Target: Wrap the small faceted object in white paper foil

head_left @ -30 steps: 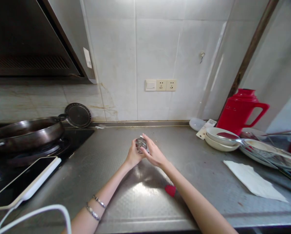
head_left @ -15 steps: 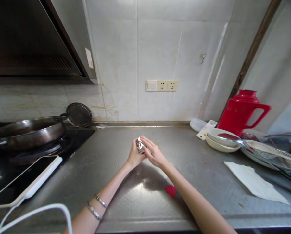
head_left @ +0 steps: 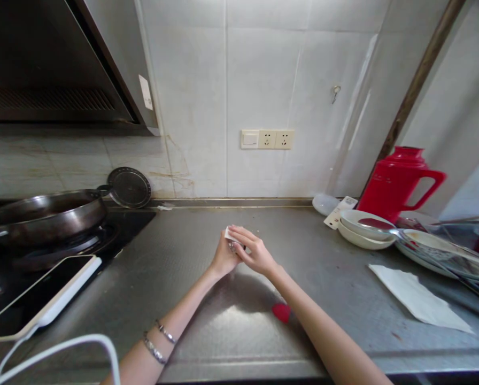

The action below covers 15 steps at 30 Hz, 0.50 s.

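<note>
My left hand [head_left: 222,258] is closed around a small shiny silver object [head_left: 233,246], mostly covered by fingers, so its kind cannot be made out. My right hand [head_left: 259,253] lies over it from the right, fingers bent together, pressing a white piece of tissue [head_left: 228,233] against its top. Both hands meet above the middle of the steel counter [head_left: 207,331]. Below the right forearm a red thing [head_left: 281,312] shows in part; the arm hides the rest.
At left, a pan [head_left: 51,216] sits on the black stove, near a phone [head_left: 39,297] with a white cable [head_left: 63,340]. To the right are a folded paper towel [head_left: 419,299], stacked bowls [head_left: 365,235], a large plate [head_left: 435,251] and a red thermos jug [head_left: 395,184].
My right fingers have shifted over the top of the silver object, covering more of it. The white tissue now shows more at its upper left. My left hand keeps its place.
</note>
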### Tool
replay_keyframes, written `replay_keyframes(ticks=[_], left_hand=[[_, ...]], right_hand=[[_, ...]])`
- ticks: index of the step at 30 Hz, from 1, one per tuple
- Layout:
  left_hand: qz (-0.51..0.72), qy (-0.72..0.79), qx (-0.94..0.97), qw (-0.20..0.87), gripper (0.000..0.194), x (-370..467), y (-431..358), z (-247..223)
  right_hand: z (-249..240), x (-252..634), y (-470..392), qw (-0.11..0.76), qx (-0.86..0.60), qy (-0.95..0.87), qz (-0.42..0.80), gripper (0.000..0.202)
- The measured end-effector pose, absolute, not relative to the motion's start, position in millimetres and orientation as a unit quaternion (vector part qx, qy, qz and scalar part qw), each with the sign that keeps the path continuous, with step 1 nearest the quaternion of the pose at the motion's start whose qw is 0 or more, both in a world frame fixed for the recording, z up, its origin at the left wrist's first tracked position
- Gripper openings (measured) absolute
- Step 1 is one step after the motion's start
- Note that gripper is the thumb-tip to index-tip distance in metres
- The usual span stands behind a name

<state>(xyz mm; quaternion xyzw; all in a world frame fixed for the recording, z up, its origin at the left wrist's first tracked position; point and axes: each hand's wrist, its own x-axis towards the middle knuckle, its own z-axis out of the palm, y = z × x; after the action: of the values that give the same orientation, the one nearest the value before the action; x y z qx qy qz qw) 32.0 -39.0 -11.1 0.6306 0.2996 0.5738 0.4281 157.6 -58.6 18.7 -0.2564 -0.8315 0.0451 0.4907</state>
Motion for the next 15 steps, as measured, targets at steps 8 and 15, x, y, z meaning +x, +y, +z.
replay_keyframes(ticks=[8,15], left_hand=[[0.565,0.371,0.567,0.47,0.076,26.5,-37.8,-3.5],[0.565,0.34,0.633,0.405,0.074,28.0,-45.0,-2.7]], right_hand=[[15.1,159.2,-54.5,0.552,-0.286,-0.779,0.08,0.033],[16.3,157.5,-57.0,0.562,-0.272,-0.776,0.086,0.031]])
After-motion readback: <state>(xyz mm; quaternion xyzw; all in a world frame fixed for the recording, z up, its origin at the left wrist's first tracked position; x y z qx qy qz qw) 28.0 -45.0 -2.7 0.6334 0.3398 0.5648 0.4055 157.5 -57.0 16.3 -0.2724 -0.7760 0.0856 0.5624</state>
